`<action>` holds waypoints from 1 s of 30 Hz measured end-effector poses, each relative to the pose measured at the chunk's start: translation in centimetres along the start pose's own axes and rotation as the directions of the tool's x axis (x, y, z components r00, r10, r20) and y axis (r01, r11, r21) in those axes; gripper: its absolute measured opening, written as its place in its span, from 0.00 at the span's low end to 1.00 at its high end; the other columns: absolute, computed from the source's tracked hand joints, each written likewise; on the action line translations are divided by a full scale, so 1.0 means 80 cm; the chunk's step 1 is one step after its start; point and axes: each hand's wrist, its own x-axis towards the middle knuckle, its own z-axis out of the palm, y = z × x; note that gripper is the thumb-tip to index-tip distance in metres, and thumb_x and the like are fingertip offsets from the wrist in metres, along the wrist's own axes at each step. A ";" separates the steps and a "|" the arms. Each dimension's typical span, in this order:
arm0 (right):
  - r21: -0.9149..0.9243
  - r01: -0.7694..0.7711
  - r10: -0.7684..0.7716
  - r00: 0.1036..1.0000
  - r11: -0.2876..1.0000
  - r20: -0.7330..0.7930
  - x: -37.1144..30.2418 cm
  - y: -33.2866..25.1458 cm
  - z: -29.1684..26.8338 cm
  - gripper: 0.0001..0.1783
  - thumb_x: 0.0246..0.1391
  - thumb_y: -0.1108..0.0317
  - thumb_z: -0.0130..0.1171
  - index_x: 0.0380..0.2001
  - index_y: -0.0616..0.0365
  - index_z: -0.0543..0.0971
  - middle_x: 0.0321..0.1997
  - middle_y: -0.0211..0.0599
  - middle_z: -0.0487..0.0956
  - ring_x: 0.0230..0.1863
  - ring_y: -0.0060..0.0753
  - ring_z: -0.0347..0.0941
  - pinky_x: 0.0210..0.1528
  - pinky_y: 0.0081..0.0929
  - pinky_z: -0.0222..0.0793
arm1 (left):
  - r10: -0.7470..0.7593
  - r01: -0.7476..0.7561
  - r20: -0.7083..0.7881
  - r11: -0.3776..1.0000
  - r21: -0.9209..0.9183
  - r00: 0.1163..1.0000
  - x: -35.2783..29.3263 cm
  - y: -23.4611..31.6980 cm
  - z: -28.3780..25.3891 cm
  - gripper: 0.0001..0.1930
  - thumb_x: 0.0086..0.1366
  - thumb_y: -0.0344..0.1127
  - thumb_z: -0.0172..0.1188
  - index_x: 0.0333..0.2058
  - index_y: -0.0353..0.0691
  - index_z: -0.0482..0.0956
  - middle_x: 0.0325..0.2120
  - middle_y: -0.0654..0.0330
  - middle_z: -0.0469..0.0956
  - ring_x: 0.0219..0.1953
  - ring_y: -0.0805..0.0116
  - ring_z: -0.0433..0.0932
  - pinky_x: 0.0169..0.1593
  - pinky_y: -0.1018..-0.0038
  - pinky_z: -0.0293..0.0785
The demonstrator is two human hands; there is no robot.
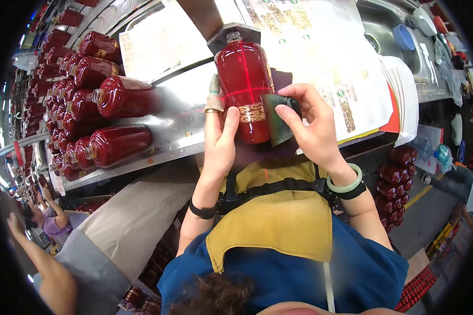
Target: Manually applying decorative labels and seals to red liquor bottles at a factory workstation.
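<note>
A dark red glass bottle (pixel 242 68) lies in front of me, its clear threaded neck against a metal holder (pixel 199 18). Red light lines cross on its body, above a gold patterned decal (pixel 252 113). My left hand (pixel 219 128) grips the bottle's left side, thumb on the glass; coverings wrap one finger. Pinched in my right hand (pixel 312 121) is a flat dark green scraper-like piece (pixel 277 125), its edge against the bottle's lower right side. A black part of that piece shows under my fingers.
Several red bottles (pixel 126 97) lie stacked on the metal table at the left. White sheets with gold decals (pixel 347 68) spread to the right, near a sink with a blue bowl (pixel 403 37). More bottles (pixel 394 181) are stacked below right. Another person (pixel 55 223) is at far left.
</note>
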 end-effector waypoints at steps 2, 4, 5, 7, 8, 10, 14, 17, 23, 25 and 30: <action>0.000 0.015 -0.015 1.000 1.000 -0.026 0.001 -0.001 -0.001 0.12 0.61 0.75 0.65 0.47 0.63 0.78 0.40 0.31 0.82 0.39 0.16 0.78 0.41 0.18 0.74 | 0.029 -0.027 0.027 0.998 -0.048 0.999 0.001 -0.001 -0.001 0.34 0.78 0.32 0.48 0.76 0.36 0.43 0.70 0.52 0.62 0.67 0.65 0.66 0.70 0.66 0.62; 0.001 0.029 -0.029 0.998 1.000 -0.051 0.003 0.001 -0.002 0.12 0.61 0.75 0.65 0.47 0.63 0.78 0.39 0.31 0.82 0.39 0.16 0.78 0.41 0.18 0.74 | 0.035 -0.034 0.027 0.999 -0.037 0.999 0.000 0.001 0.001 0.34 0.78 0.32 0.48 0.76 0.35 0.44 0.70 0.51 0.61 0.67 0.64 0.66 0.70 0.66 0.62; 0.008 0.022 -0.022 0.999 1.000 -0.041 0.003 0.001 -0.003 0.12 0.61 0.75 0.65 0.47 0.63 0.78 0.39 0.31 0.82 0.39 0.16 0.78 0.41 0.18 0.74 | 0.041 -0.040 0.034 0.999 -0.029 0.999 0.000 0.003 0.002 0.33 0.78 0.32 0.48 0.76 0.35 0.45 0.70 0.51 0.61 0.68 0.64 0.66 0.70 0.66 0.62; 0.021 0.006 -0.006 1.000 1.000 -0.021 0.004 0.002 -0.005 0.12 0.61 0.75 0.64 0.47 0.63 0.77 0.39 0.30 0.81 0.38 0.16 0.77 0.42 0.18 0.74 | 0.051 -0.051 0.024 0.999 0.007 0.998 -0.002 0.002 0.002 0.32 0.78 0.31 0.47 0.75 0.34 0.46 0.70 0.51 0.62 0.67 0.65 0.66 0.70 0.67 0.62; 0.019 0.000 0.000 1.000 1.000 -0.014 0.004 0.002 -0.007 0.12 0.62 0.75 0.64 0.48 0.63 0.77 0.40 0.30 0.81 0.38 0.15 0.77 0.42 0.18 0.74 | 0.102 -0.103 0.012 0.992 0.074 0.995 -0.001 -0.001 0.001 0.31 0.79 0.33 0.47 0.75 0.35 0.47 0.70 0.51 0.61 0.68 0.64 0.65 0.71 0.66 0.59; 0.045 -0.010 0.011 0.999 0.999 -0.030 0.004 0.004 -0.010 0.12 0.63 0.76 0.63 0.48 0.63 0.77 0.40 0.30 0.81 0.38 0.15 0.76 0.42 0.17 0.74 | 0.086 -0.086 0.011 0.996 0.034 0.996 -0.007 0.010 0.009 0.31 0.79 0.34 0.48 0.75 0.35 0.49 0.71 0.50 0.61 0.70 0.63 0.64 0.72 0.65 0.59; 0.015 -0.015 0.015 0.999 1.000 -0.029 0.004 0.008 -0.011 0.12 0.63 0.76 0.63 0.48 0.63 0.76 0.41 0.29 0.81 0.39 0.14 0.76 0.42 0.17 0.73 | 0.069 -0.069 -0.004 0.998 0.008 0.998 -0.004 0.006 0.007 0.32 0.78 0.31 0.50 0.75 0.35 0.48 0.71 0.50 0.61 0.70 0.62 0.63 0.71 0.65 0.60; 0.011 -0.035 0.035 0.999 0.999 -0.021 0.002 0.005 -0.008 0.12 0.63 0.77 0.63 0.48 0.64 0.76 0.41 0.30 0.81 0.40 0.14 0.76 0.44 0.17 0.73 | 0.018 -0.018 0.006 0.994 -0.105 1.000 -0.003 0.005 0.004 0.35 0.74 0.23 0.51 0.75 0.33 0.46 0.73 0.51 0.57 0.71 0.63 0.61 0.72 0.66 0.58; 0.006 -0.020 0.020 1.000 1.000 -0.021 0.003 0.002 -0.008 0.12 0.62 0.76 0.64 0.47 0.64 0.76 0.41 0.30 0.81 0.41 0.16 0.77 0.45 0.18 0.74 | 0.047 -0.045 0.014 0.995 -0.094 0.999 -0.002 0.007 0.004 0.36 0.74 0.21 0.50 0.75 0.33 0.46 0.74 0.52 0.54 0.73 0.63 0.57 0.73 0.66 0.56; -0.009 -0.014 0.014 1.000 1.000 -0.015 0.002 0.001 -0.007 0.12 0.62 0.76 0.64 0.47 0.64 0.76 0.41 0.30 0.81 0.41 0.16 0.77 0.45 0.18 0.74 | 0.074 -0.072 0.021 0.995 -0.071 0.997 -0.002 0.004 0.002 0.36 0.74 0.21 0.50 0.75 0.34 0.44 0.74 0.52 0.54 0.73 0.63 0.57 0.73 0.66 0.56; -0.052 0.001 -0.003 0.999 0.999 -0.032 0.001 -0.002 -0.008 0.11 0.61 0.77 0.65 0.46 0.64 0.77 0.39 0.32 0.82 0.38 0.18 0.79 0.43 0.19 0.75 | 0.101 -0.129 0.139 0.970 0.205 0.985 -0.007 0.005 -0.022 0.50 0.64 0.34 0.68 0.75 0.33 0.42 0.74 0.47 0.52 0.74 0.55 0.56 0.76 0.58 0.46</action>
